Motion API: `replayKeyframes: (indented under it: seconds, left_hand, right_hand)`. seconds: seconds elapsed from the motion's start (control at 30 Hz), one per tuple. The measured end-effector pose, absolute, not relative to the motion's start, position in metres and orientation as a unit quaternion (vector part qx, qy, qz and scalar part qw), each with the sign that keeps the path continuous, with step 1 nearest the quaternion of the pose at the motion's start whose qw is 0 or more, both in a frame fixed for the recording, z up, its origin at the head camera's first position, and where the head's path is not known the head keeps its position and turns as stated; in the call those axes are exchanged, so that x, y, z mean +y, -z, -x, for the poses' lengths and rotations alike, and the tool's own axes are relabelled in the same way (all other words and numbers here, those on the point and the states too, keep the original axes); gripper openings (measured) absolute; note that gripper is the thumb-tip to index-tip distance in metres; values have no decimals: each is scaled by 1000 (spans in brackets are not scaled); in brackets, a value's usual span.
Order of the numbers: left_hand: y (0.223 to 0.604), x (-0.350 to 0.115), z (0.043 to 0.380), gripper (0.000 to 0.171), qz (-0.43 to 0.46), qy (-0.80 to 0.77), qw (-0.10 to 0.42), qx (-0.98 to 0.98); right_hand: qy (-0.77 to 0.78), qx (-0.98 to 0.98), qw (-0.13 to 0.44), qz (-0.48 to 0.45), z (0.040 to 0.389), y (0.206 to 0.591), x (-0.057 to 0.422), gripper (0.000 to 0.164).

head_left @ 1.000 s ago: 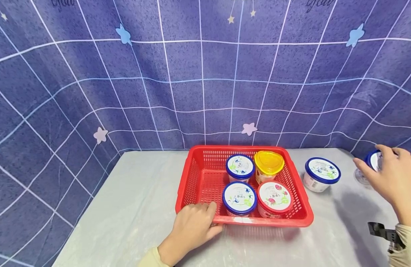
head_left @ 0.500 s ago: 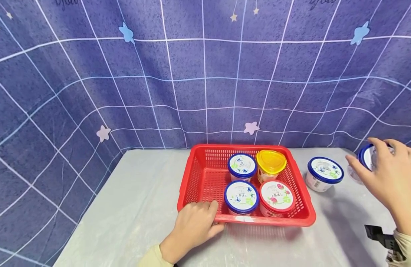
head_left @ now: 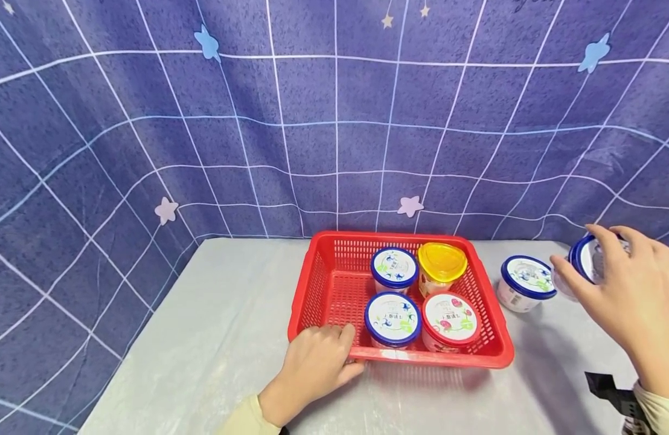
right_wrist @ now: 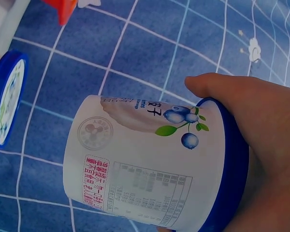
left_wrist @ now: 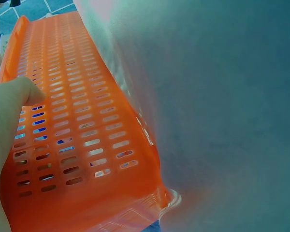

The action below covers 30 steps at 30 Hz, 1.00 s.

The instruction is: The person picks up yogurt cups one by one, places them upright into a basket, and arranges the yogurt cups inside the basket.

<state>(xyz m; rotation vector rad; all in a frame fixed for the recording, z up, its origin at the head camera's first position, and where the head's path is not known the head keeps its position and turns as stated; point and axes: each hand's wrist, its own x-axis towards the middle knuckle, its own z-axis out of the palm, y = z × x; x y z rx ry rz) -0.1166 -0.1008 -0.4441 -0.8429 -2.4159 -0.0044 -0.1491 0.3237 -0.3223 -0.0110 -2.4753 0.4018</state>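
Observation:
My left hand (head_left: pixel 315 362) grips the front rim of a red plastic basket (head_left: pixel 438 359), its thumb against the slotted outer wall (left_wrist: pixel 82 130). In the basket, toward the right, stand two blue-lidded tubs (head_left: pixel 392 320), a red-lidded tub (head_left: pixel 451 320) and a tub with a yellow lid (head_left: pixel 442 263). At the far right my right hand (head_left: pixel 633 290) holds another blue-lidded tub (right_wrist: pixel 145 159) by its lid end. Blueberries and printed text show on that tub's white side. Beside the basket stands one more blue-lidded tub (head_left: pixel 526 283).
A pale sheet covers the table (head_left: pixel 215 338). Behind it hangs a blue curtain (head_left: pixel 291 145) with a white grid and stars. The left half of the basket shows its bare red floor (head_left: pixel 345 296). A dark strap (head_left: pixel 611 389) is on the right wrist.
My right hand has moved left with the blue-lidded tub, closer to the tub standing beside the basket. The left hand keeps its hold on the rim, and the head view has shifted slightly.

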Motion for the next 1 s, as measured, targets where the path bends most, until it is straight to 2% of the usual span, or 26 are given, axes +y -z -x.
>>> replayKeyframes:
  seconds: [0.4,0.67,1.0]
  left_hand:
    - [442,-105,117,51,315,0,274,-909]
    - [442,-107,114,48,304,-3,281,-910]
    - [441,-103,114,44,312,-7,283,-907]
  right_hand:
    - [-149,-943,294,-41,150,328,295,65]
    - [-156,-939,296,-75,159,335,280,63]
    - [-157,-928,311,-129,153,337,257,64]
